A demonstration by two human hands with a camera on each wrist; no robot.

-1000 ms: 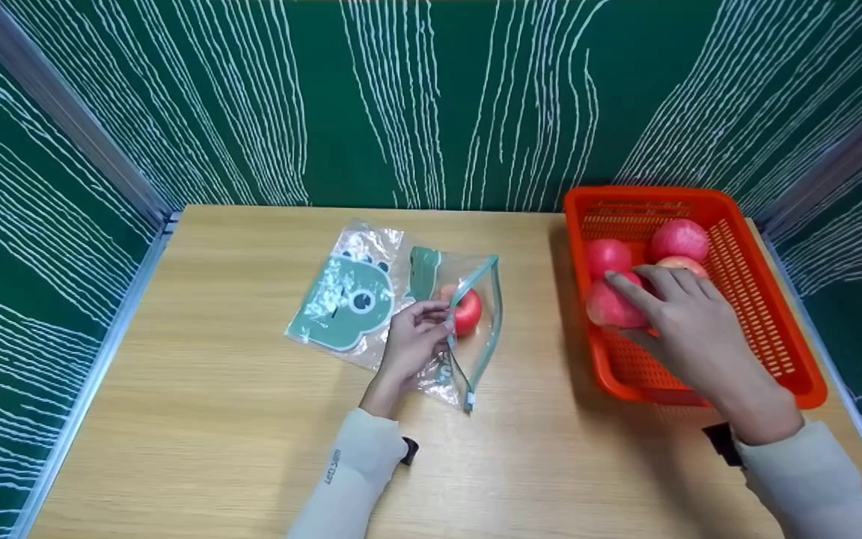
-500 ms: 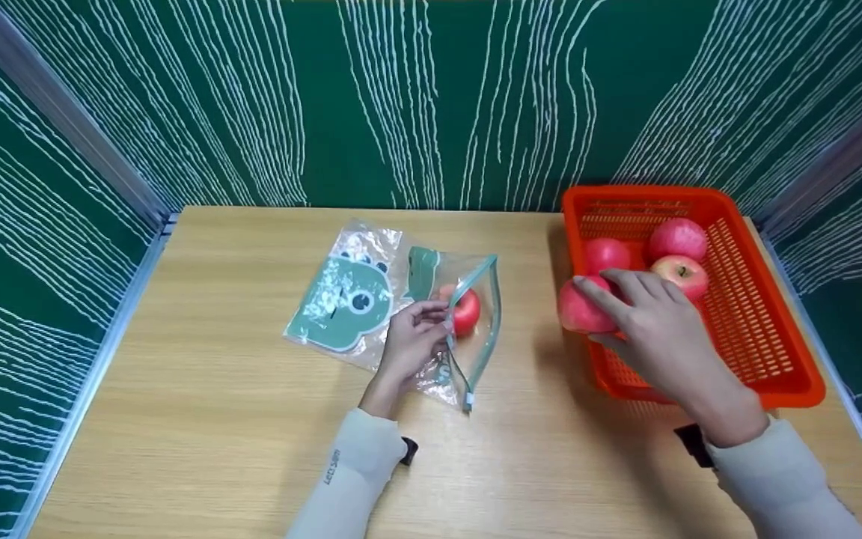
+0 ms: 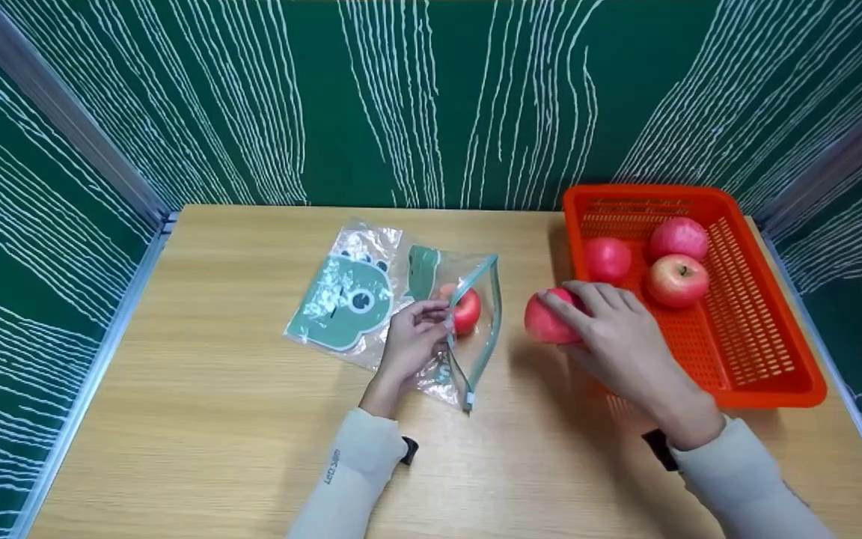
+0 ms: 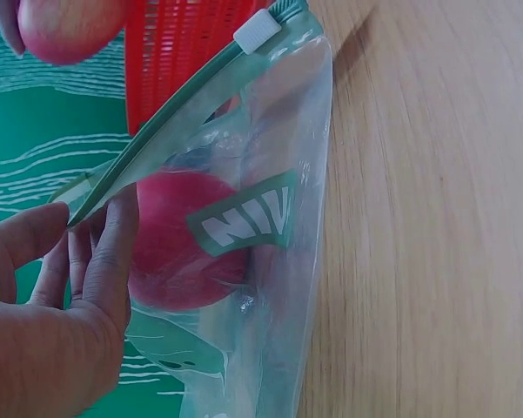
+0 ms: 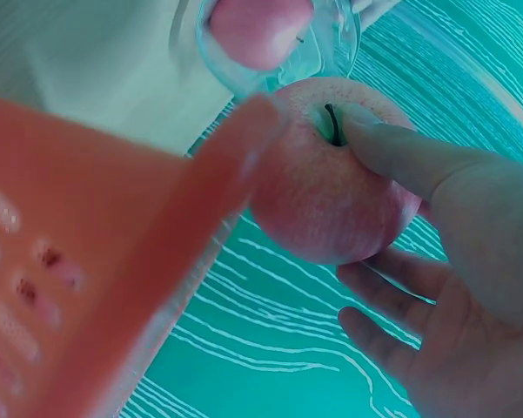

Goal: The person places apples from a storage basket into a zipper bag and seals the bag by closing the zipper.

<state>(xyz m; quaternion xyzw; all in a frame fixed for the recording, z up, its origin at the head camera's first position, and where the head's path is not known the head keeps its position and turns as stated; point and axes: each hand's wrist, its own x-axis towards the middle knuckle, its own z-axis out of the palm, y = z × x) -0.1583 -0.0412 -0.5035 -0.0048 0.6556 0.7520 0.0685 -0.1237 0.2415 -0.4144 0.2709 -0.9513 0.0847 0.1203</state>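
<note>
A clear zip bag (image 3: pixel 341 299) with a green cartoon print lies on the table, its slider mouth held apart and facing right. My left hand (image 3: pixel 412 337) pinches the bag's upper rim between thumb and fingers, as the left wrist view also shows. One red apple (image 4: pixel 187 248) rests inside the bag. My right hand (image 3: pixel 622 344) grips another red apple (image 3: pixel 551 318) above the table, between the bag's mouth and the basket. In the right wrist view the thumb presses near the stem of this held apple (image 5: pixel 322 192), with fingers on its other side.
On the right stands an orange-red plastic basket (image 3: pixel 775 329) with slotted walls. Three apples sit in its far part, among them a paler one (image 3: pixel 678 281). A green wall (image 3: pixel 371 105) with white lines rises behind the wooden table (image 3: pixel 199 419).
My right hand has carried the apple left, out from over the basket and across its left rim toward the bag. The left hand and the bag have stayed in place.
</note>
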